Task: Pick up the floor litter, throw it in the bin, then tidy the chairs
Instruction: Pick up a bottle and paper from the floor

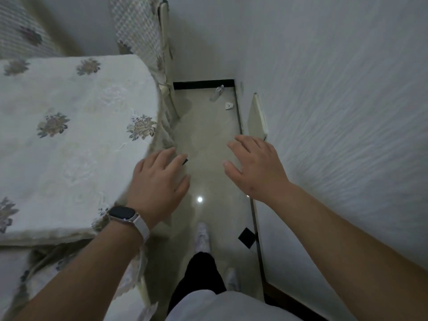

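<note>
Both hands are hanging palm-down with fingers spread, gripping nothing. The left hand (159,179), wearing a watch (122,213), is hovering over the bench's right edge; can't tell if it's touching. The bench (69,135) is sitting under a floral cloth. A chair (139,31) in a chequered cover is standing just past the bench's far right corner. Litter is lying on the floor (208,135) beyond that same corner: a crumpled greyish scrap (217,92) and a small white piece (229,105) just right of it. A white shoe (203,235) is standing right of the bench's near corner. The right hand (254,165) is floating right of the bench, over the floor strip. Farther right, a pale panel (257,117) is leaning against the wall (347,89).
</note>
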A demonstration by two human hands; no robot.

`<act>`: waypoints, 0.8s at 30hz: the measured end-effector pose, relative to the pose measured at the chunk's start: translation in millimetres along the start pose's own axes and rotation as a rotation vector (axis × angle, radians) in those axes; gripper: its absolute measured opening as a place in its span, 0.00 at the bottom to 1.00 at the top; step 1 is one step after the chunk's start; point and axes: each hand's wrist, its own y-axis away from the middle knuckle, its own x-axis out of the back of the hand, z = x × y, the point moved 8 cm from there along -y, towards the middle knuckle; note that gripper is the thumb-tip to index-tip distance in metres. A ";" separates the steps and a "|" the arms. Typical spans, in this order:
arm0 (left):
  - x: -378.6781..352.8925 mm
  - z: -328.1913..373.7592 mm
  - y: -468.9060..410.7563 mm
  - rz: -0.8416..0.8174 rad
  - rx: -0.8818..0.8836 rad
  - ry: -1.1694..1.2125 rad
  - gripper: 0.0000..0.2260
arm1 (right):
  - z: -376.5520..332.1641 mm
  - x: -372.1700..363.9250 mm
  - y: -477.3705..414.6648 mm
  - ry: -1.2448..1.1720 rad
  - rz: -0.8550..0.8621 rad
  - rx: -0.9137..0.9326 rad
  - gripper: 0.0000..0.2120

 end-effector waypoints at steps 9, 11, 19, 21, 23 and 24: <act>-33.6 -60.3 -147.2 -0.022 -0.032 0.050 0.24 | 48.8 -31.3 -131.8 0.064 -0.076 -0.098 0.28; -35.1 -79.8 -186.8 -0.017 -0.044 0.058 0.24 | 54.0 -34.6 -168.8 0.079 -0.075 -0.104 0.29; -33.7 -124.6 -321.3 0.017 -0.137 0.056 0.24 | 77.2 -29.6 -289.3 0.122 0.042 -0.126 0.25; -34.7 -132.2 -348.2 0.032 -0.137 0.055 0.24 | 85.9 -33.0 -314.4 0.129 0.045 -0.135 0.25; -40.2 -139.4 -374.6 0.034 -0.140 0.059 0.24 | 97.2 -37.0 -341.5 0.138 0.043 -0.142 0.25; -44.9 -143.3 -387.3 0.030 -0.142 0.058 0.24 | 103.3 -39.2 -355.1 0.142 0.044 -0.146 0.25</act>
